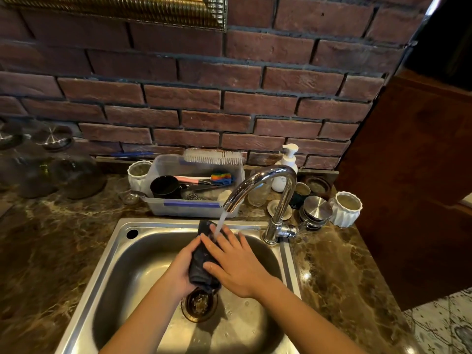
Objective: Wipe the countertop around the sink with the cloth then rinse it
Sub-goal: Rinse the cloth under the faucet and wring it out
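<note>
Water [219, 223] from the chrome faucet [268, 185] runs in the head view onto the upper end of the dark cloth [201, 264], which is bunched lengthwise over the steel sink [84, 290], above the drain strainer [199, 304]. The left hand [182, 267] cups the cloth from the side, its fingers apparently curled round it though mostly hidden. The right hand [235, 264] lies across it with fingers [231, 238] spread flat and pressing. Rinsing looks to be under way, not finished. The stream strikes knuckles and cloth high up, so spray could land back on the marble surface [51, 251]; a loose grip could also drop the wet cloth onto the strainer
</note>
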`<state>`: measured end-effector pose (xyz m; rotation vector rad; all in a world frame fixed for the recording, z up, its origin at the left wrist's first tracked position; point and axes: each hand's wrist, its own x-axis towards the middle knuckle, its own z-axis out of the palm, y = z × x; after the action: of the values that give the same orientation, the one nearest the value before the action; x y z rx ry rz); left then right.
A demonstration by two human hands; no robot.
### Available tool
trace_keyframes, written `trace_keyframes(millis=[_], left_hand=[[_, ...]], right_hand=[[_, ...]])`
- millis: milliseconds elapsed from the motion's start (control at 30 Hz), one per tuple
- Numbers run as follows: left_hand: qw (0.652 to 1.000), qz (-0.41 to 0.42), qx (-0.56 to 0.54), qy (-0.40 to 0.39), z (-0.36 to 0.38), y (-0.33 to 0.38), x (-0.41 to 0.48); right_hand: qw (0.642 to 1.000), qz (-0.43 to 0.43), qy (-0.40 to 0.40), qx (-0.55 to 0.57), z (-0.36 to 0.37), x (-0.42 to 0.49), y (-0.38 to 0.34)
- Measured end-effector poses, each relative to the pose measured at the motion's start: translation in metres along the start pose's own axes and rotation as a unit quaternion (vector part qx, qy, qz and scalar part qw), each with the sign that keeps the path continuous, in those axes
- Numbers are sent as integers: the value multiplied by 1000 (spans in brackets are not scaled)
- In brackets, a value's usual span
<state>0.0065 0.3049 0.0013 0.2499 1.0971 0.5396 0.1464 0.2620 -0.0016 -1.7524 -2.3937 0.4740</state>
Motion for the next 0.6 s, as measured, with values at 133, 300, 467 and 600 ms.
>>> trace_keyframes(millis=[133, 300, 467, 600], left_hand=[[998, 0, -37, -43, 1, 0, -7], [992, 90, 61, -56, -2, 1, -11], [834, 307, 458, 24, 14, -4, -1], [644, 395, 647, 101, 3, -3, 11]], right_hand=[[982, 42, 20, 181, 7, 22, 5], [539, 290, -22, 791, 11, 24, 1], [436, 297, 31, 849, 24, 21, -8], [515, 292, 69, 803, 13, 21, 4]])
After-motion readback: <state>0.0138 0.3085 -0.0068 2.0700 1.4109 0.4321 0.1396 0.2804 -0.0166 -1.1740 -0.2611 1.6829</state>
